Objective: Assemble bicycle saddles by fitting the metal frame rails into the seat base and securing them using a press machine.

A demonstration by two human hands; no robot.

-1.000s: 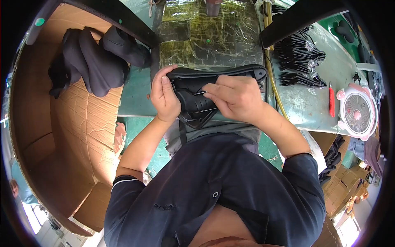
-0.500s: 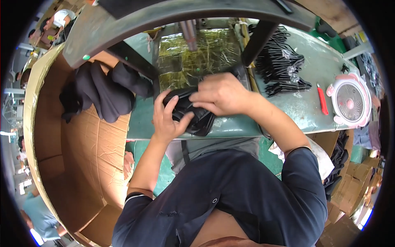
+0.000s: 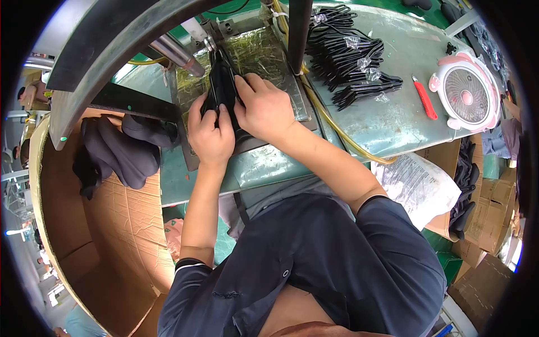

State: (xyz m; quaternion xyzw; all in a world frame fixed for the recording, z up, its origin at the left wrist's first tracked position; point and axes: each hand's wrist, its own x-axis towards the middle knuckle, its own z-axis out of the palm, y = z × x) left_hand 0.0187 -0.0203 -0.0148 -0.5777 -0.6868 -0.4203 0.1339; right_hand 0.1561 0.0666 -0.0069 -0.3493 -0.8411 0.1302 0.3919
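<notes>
A long black bicycle saddle (image 3: 224, 78), narrow at its far end, lies on the tape-covered base plate (image 3: 257, 51) of a bench press. My left hand (image 3: 211, 133) is closed on its left side, thumb on top. From the right, my right hand (image 3: 264, 108) grips the opposite edge with bent fingers. The far tip touches or lies just under a small metal fitting (image 3: 209, 44); which of the two I cannot tell. A steel rod (image 3: 178, 53) of the press slants down just left of the saddle. My hands hide its near part.
Black bent saddle rails (image 3: 351, 56) lie heaped at the right, near a red utility knife (image 3: 424, 98) and a pink-and-white fan (image 3: 466, 95). A yellow hose (image 3: 331, 126) crosses the table. Dark frame bars (image 3: 135, 105) surround the press. At left, a large cardboard box (image 3: 120, 219) holds black saddle covers (image 3: 126, 149).
Both hands have carried the saddle away from me onto the press plate, and it now points away from me. The head view has shifted, bringing the metal fitting and hose into sight.
</notes>
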